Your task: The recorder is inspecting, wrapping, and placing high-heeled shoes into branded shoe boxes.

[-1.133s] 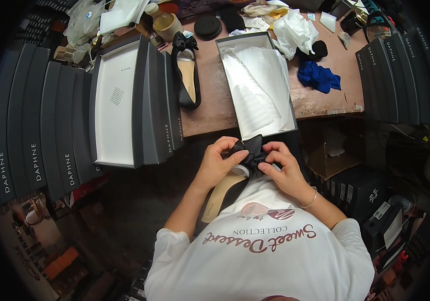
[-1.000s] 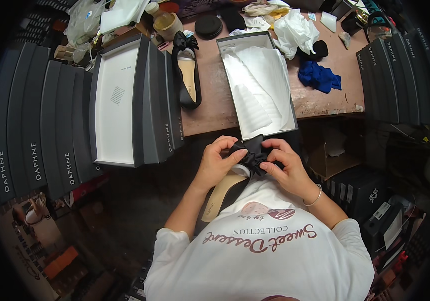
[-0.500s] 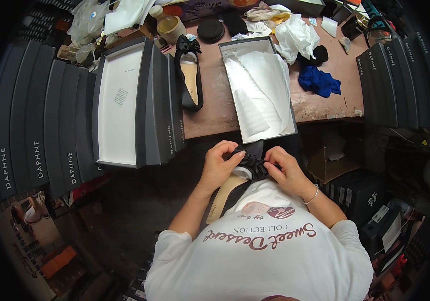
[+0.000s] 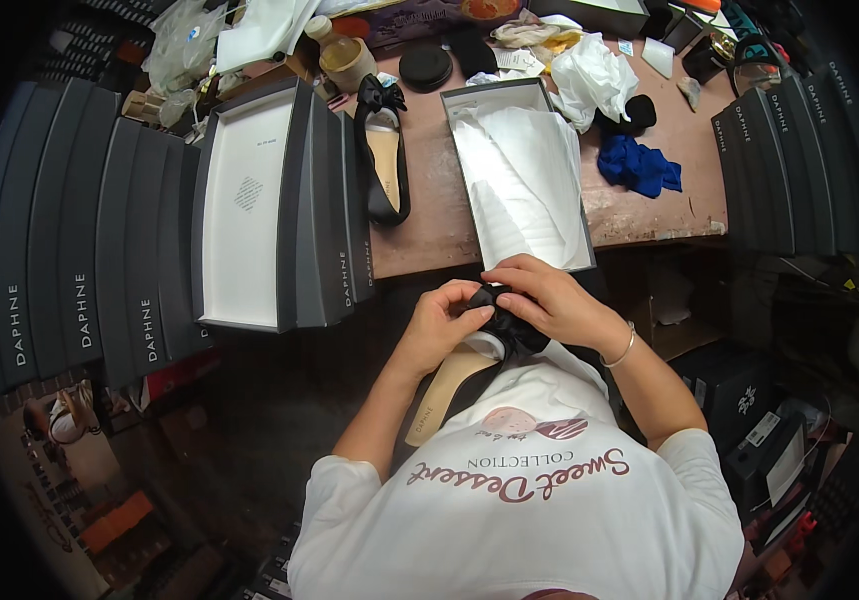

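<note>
A black shoe with a beige insole (image 4: 442, 388) rests against my lap, its toe pointing away from me. On its toe sits a black fabric bow (image 4: 509, 327). My left hand (image 4: 441, 325) pinches the bow's left side between thumb and fingers. From the right, my right hand (image 4: 555, 305) reaches over the bow, its fingertips closed on the bow's upper part beside the left fingers. Part of the bow and the toe is covered by my fingers. A matching black shoe (image 4: 383, 160) lies on the table, bow at the far end.
An open shoebox (image 4: 563, 240) with white tissue paper (image 4: 519, 170) lies on the pink table (image 4: 419, 245). Left of it, an empty box lid (image 4: 239, 210) leans on stacked dark boxes (image 4: 44, 230). More boxes (image 4: 764, 170) stand right, near a blue cloth (image 4: 639, 165).
My right hand has moved left and slightly away from me, from the bow's right side over its top. My left hand stays pinching the bow. The view has shifted slightly.
</note>
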Demonstrator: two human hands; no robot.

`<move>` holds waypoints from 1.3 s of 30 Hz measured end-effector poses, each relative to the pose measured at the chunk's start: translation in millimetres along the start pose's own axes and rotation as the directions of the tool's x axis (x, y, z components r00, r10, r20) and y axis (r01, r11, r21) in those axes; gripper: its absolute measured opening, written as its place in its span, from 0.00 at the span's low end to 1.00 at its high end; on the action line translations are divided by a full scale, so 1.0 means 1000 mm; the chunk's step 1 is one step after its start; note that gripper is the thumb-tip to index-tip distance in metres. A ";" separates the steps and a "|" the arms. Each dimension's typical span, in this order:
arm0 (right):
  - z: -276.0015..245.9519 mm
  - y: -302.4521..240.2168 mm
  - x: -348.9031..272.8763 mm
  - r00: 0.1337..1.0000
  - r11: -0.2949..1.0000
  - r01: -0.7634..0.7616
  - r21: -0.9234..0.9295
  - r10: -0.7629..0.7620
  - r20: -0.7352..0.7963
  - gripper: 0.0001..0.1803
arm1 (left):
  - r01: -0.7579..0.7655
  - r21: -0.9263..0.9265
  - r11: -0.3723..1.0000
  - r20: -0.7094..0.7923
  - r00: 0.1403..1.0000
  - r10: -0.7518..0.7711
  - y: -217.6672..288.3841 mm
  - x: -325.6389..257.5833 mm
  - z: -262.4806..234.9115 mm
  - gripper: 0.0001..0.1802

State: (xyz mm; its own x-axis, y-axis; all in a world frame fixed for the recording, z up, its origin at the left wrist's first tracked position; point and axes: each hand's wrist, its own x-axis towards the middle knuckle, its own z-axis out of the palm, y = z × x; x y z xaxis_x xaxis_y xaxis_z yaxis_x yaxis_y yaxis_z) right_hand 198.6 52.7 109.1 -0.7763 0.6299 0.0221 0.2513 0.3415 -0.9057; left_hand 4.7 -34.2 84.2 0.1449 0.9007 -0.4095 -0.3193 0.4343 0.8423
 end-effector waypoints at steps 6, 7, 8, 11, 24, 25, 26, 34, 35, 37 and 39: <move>-0.015 -0.004 0.030 0.955 0.999 -0.014 -0.043 0.026 0.296 0.13 | -0.087 0.099 0.991 -0.021 0.996 0.089 -0.002 -0.004 -0.005 0.06; -0.016 -0.005 0.033 0.946 0.998 -0.024 -0.057 0.041 0.321 0.12 | -0.091 0.116 0.989 -0.028 0.995 0.095 -0.003 -0.004 -0.005 0.06; -0.014 -0.004 0.034 0.948 0.999 -0.014 -0.043 0.027 0.318 0.11 | -0.104 0.136 0.985 -0.029 0.994 0.109 -0.004 -0.004 -0.006 0.06; -0.012 -0.002 0.037 0.954 0.999 -0.033 0.001 0.031 0.298 0.10 | -0.114 0.176 0.978 -0.052 0.991 0.125 -0.007 -0.003 -0.008 0.07; 0.007 0.001 0.034 0.996 0.998 0.064 0.024 -0.065 0.059 0.07 | -0.077 -0.106 0.991 -0.161 0.985 0.059 0.000 -0.004 -0.007 0.09; 0.008 0.000 0.034 0.991 0.992 0.123 0.003 -0.123 0.047 0.07 | -0.048 -0.108 0.993 -0.136 0.990 0.033 0.001 -0.005 -0.009 0.10; 0.007 0.003 0.031 0.998 0.998 0.058 0.029 -0.059 0.035 0.07 | -0.045 -0.083 0.996 -0.127 0.991 0.034 0.001 -0.006 -0.009 0.10; -0.035 -0.006 -0.018 0.957 0.946 -0.288 0.151 0.291 0.005 0.12 | -0.039 -0.007 0.999 -0.168 0.985 0.038 -0.010 -0.004 -0.010 0.10; -0.034 -0.009 -0.026 0.956 0.949 -0.291 0.118 0.284 0.078 0.15 | -0.055 0.002 0.998 -0.174 0.983 0.055 -0.013 -0.004 -0.010 0.09; -0.018 -0.010 -0.037 0.959 0.946 -0.282 0.163 0.270 0.088 0.16 | -0.056 0.020 0.998 -0.163 0.985 0.058 -0.012 -0.002 -0.008 0.07; -0.001 -0.012 -0.039 0.976 0.975 -0.216 0.054 0.216 0.012 0.13 | -0.064 0.037 0.997 -0.162 0.984 0.069 -0.013 0.000 -0.007 0.07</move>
State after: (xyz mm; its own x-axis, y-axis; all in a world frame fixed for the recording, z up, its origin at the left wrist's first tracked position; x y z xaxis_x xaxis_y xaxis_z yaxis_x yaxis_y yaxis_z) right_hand 226.8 25.0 119.5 -0.7107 0.6803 -0.1793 0.3819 0.1591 -0.9104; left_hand 2.2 -40.2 71.3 -0.0313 0.9150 -0.4022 -0.2934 0.3762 0.8788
